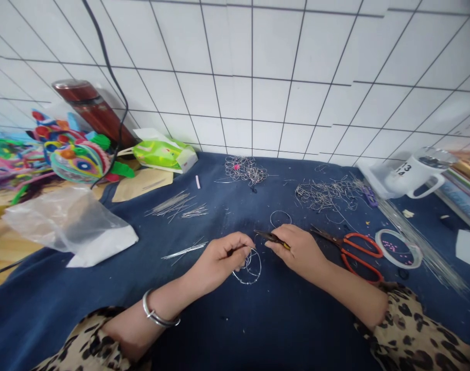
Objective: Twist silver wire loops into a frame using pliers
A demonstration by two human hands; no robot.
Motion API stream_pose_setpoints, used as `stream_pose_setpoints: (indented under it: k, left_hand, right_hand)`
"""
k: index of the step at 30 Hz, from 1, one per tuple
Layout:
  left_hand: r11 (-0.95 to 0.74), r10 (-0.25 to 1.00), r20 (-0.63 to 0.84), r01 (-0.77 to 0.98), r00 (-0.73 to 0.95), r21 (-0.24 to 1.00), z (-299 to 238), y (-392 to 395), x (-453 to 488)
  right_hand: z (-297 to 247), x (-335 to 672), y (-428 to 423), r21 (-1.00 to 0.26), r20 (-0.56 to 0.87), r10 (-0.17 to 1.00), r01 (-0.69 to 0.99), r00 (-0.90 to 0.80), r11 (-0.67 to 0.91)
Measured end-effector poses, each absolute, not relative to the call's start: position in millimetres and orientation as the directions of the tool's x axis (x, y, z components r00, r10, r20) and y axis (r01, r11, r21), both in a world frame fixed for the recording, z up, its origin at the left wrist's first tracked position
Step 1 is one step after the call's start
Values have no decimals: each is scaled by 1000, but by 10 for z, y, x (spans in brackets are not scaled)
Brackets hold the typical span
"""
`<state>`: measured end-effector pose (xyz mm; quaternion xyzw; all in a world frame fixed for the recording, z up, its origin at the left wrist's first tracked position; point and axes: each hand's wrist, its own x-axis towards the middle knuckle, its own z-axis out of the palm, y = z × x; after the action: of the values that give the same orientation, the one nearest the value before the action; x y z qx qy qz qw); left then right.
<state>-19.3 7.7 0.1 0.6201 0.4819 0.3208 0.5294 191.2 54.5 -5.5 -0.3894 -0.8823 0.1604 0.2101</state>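
Between the thumb and fingers of my left hand is pinched a round wire ring, with thinner wire curling inside it. My right hand is closed around a pair of pliers, whose dark jaws point left toward the ring, a small gap away from it. Part of the pliers' handles is hidden in my palm. Just behind the right hand a thin wire loop shows. Straight wire pieces lie on the blue cloth left of my left hand.
Red-handled scissors and a shallow dish with pink beads sit at right, beside long wires. Tangled wire lies farther back. A white mug stands back right. At left are a plastic bag, a green packet and a thermos.
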Motion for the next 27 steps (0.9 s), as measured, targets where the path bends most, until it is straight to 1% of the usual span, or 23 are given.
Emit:
stream_pose_setpoints:
  k: [9, 21, 27]
  left_hand:
    - [50, 959, -99, 188, 265, 981, -19, 59, -168]
    - [36, 968, -79, 178, 236, 983, -23, 51, -155]
    - [30, 966, -85, 224, 244, 974, -17, 55, -163]
  right_hand:
    - [-89, 1879, 482, -433, 281, 761, 630, -585, 645]
    - [-66, 1853, 426, -434, 273, 772, 643, -574, 631]
    - [-42, 1847, 411, -487, 255, 802, 644, -540, 589]
